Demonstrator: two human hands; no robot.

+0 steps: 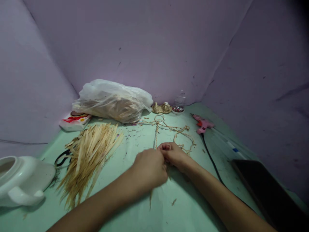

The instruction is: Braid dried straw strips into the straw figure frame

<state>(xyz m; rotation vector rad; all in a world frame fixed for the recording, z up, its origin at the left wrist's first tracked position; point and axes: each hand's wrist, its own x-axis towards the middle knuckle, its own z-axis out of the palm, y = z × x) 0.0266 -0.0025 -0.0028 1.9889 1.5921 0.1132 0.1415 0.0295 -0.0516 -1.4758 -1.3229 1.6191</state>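
Observation:
A thin twisted cord of dry straw-coloured fibre (pixel 156 132) runs from the back of the green table toward me and ends in my hands. My left hand (pixel 151 167) is closed around its near end, with a loose fibre tip hanging below the fist. Right beside it, my right hand (pixel 175 154) pinches the same cord, thumb against fingers; the exact grip point is hidden behind the left hand. More of the cord lies in loose loops (pixel 184 135) beyond my right hand.
Left lie a bundle of dry fibre strips (pixel 94 158), black scissor handles (pixel 63 158) and a white ceramic pot (pixel 24 180). A plastic bag (pixel 113 100), a box (pixel 75 123), a woven piece (pixel 161 108) and a bead container (pixel 178 109) stand behind. Right are a pink glue gun (pixel 204 124) and a dark slab (pixel 265 190).

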